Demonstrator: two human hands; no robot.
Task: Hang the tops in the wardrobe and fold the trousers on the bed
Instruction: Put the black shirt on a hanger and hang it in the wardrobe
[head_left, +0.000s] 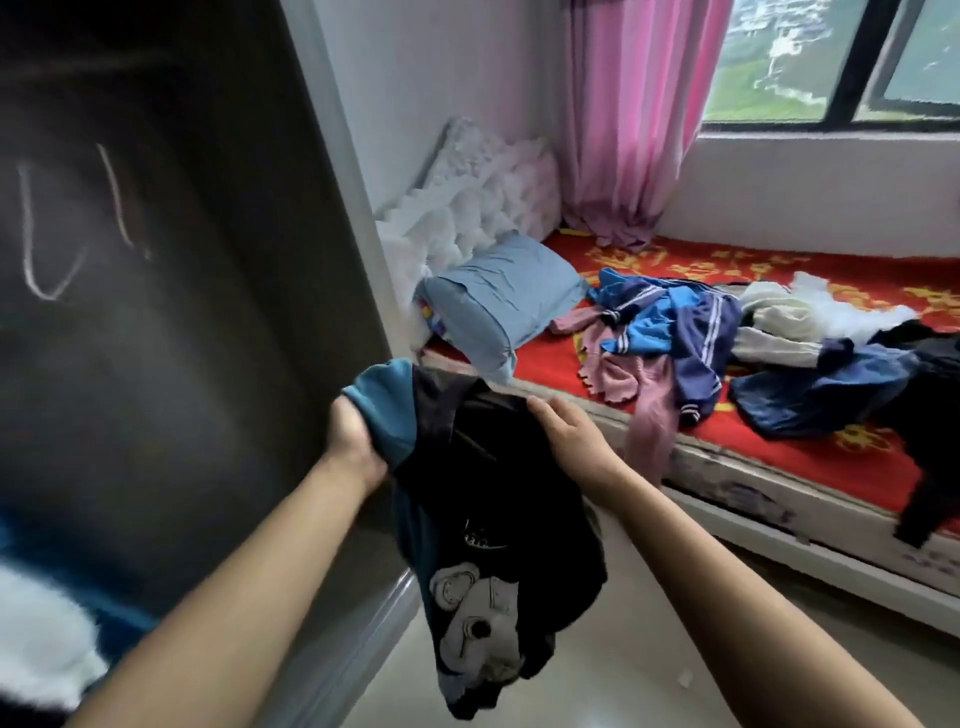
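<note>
I hold a black top (488, 499) with teal sleeves and a grey monkey print out in front of me, hanging down over the floor. My left hand (356, 436) grips its teal shoulder. My right hand (563, 426) grips the other side near the collar. The dark wardrobe (156, 312) fills the left of the view, with hangers faintly showing inside. On the bed (779, 457) with its red cover lies a heap of clothes (691, 338): blue striped garments, a pink piece, white ones and dark ones.
A light blue pillow (498, 296) and a white tufted headboard (478, 192) sit at the bed's head. Pink curtains (634, 119) hang by the window (841, 57). Pale tiled floor (649, 649) lies between me and the bed. Blue and white fabric (47, 623) shows at lower left.
</note>
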